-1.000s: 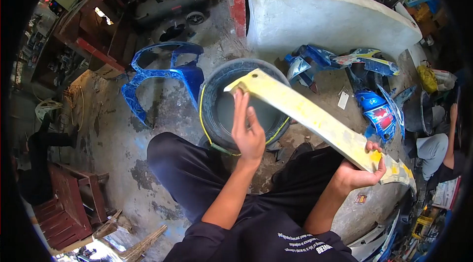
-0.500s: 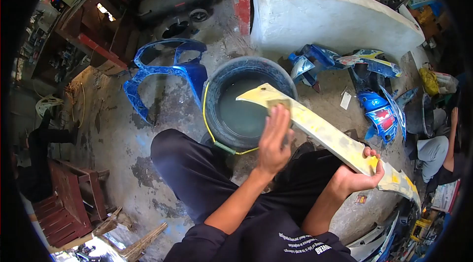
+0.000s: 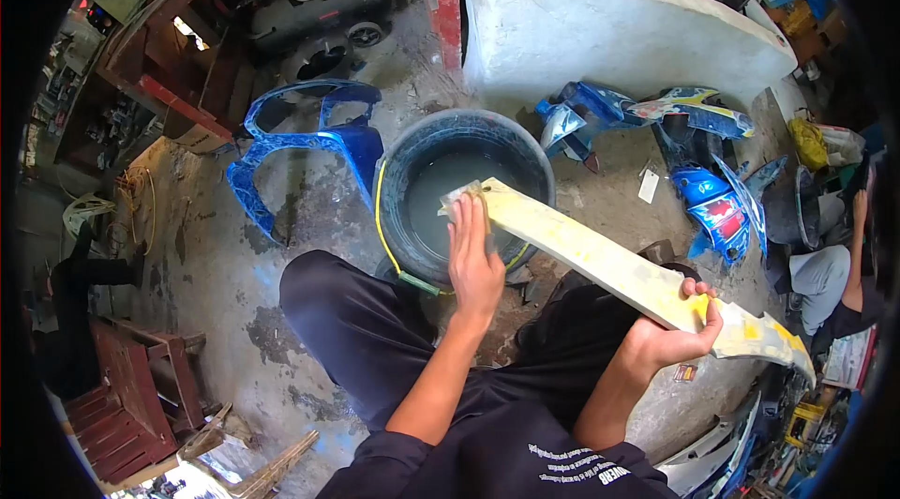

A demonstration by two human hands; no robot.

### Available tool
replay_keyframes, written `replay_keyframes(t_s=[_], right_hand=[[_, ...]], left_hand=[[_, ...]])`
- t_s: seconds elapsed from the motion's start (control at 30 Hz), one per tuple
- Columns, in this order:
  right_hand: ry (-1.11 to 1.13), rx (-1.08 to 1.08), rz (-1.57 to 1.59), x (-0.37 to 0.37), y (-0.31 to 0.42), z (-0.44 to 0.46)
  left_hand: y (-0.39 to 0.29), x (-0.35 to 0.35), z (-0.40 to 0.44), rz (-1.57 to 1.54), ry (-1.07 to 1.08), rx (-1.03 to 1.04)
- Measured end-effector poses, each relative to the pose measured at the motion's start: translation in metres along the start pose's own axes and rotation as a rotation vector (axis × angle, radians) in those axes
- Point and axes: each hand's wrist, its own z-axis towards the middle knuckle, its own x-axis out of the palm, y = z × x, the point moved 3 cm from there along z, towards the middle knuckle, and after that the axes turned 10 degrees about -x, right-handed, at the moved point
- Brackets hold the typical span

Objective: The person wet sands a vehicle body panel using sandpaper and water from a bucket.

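Note:
My right hand [image 3: 670, 338] grips a long, curved motorcycle body panel [image 3: 591, 250], thumb along its near edge and fingers around the far side. The panel is off-white with yellow patches and slants from the bucket to my right. My left hand [image 3: 476, 260] presses a small greyish-brown piece of sandpaper [image 3: 461, 197] against the panel's narrow far end, its fingers held together and partly covering the piece. Below that end stands a dark bucket [image 3: 394, 218] of cloudy water, with a yellow handle hanging on its near side.
A blue fairing frame [image 3: 342, 144] lies on the concrete floor left of the bucket. Blue and white panels [image 3: 727, 208] lie to the right, near a low white wall [image 3: 609, 30]. A red wooden stool [image 3: 131, 396] is at left. Another person's leg [image 3: 814, 283] shows at far right.
My left hand has slid the sandpaper leftward along the panel to its narrow tip. My right hand keeps its grip on the panel. The view has shifted slightly.

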Motion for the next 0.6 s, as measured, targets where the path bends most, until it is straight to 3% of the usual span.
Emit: replay_keyframes(t_s=[0.13,0.33,0.43,0.6], right_hand=[[-0.009,-0.015,0.015,0.006,0.000,-0.004],[0.058,0.049,0.002,-0.002,-0.002,-0.003],[0.005,-0.022,0.005,0.005,-0.002,-0.010],[0.058,-0.003,0.005,0.001,0.002,-0.008]], left_hand=[[-0.028,0.000,-0.028,-0.107,0.177,0.123],[-0.010,-0.006,-0.005,-0.017,-0.011,-0.071],[-0.035,0.003,-0.029,-0.186,0.220,0.116],[-0.003,0.006,-0.012,-0.017,0.064,-0.048]])
